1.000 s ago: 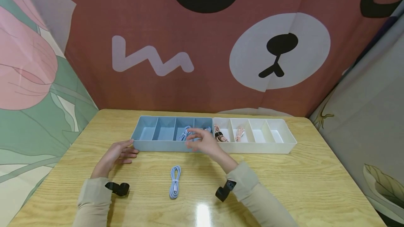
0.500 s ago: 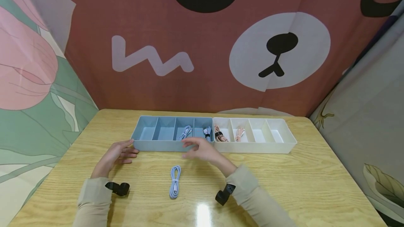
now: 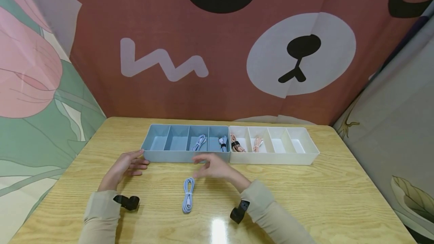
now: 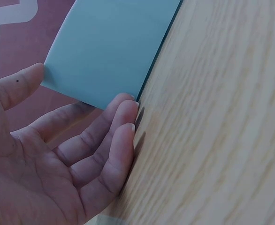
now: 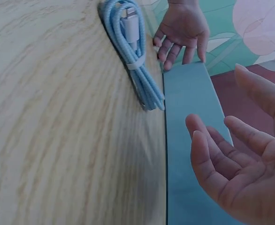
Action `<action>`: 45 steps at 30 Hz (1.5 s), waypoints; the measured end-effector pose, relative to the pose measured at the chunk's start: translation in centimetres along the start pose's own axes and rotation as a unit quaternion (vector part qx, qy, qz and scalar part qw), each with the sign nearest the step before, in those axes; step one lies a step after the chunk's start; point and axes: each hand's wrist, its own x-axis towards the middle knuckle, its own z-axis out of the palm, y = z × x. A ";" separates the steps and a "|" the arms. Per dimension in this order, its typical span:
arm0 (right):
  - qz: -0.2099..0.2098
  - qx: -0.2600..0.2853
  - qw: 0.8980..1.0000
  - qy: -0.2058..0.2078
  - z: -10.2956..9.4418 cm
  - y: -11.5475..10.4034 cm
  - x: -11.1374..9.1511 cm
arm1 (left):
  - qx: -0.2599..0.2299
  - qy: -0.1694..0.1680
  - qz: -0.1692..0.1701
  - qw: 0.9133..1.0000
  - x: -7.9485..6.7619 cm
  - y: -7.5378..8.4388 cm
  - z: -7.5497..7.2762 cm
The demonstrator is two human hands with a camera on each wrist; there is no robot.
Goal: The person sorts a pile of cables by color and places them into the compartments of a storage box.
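A coiled light-blue charging cable [image 3: 188,195], bundled with a pale tie, lies on the table in front of the organizers; its white plug shows in the right wrist view. Just past its far end hovers my right hand [image 3: 214,167], fingers loosely bent and nothing in them, in front of the blue organizer's wall. My left hand [image 4: 57,150] rests at the left end of the blue divided organizer [image 3: 183,156], thumb tip at the top edge and other fingertips at the bottom corner. Inside that organizer lie a blue cable [image 3: 199,143] and another with a black strap [image 3: 223,143].
A white divided organizer [image 3: 274,159] stands end to end with the blue one. It holds a pink cable with a black strap [image 3: 236,144] and a paler pink cable [image 3: 257,144]. Behind the wooden table [image 3: 322,199] hangs a printed curtain [image 3: 162,97].
My right hand has drawn back from over the blue organizer and come down toward the cable on the table. The left hand stays at the organizer's end.
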 end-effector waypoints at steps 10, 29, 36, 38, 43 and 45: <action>0.004 -0.063 0.998 -0.009 0.8 0.8 0.3 | -0.002 -0.004 0.002 1.000 0.1 0.0 0.0; 0.089 -0.095 0.991 0.006 2.8 1.4 0.9 | -0.007 -0.003 0.001 1.000 0.2 -0.2 0.0; 0.082 -0.090 0.992 0.016 3.4 1.3 1.1 | -0.006 -0.003 -0.001 1.000 0.0 -0.1 0.0; 0.086 -0.082 0.993 0.018 3.6 1.3 1.1 | -0.006 0.000 -0.001 1.000 0.0 -0.1 0.0; 0.095 -0.058 0.993 0.029 3.7 1.3 1.2 | -0.004 -0.008 -0.001 1.000 0.2 -0.2 -0.1; 0.094 -0.056 0.994 0.031 3.8 1.3 1.2 | -0.006 -0.008 -0.008 1.000 0.2 -0.3 -0.2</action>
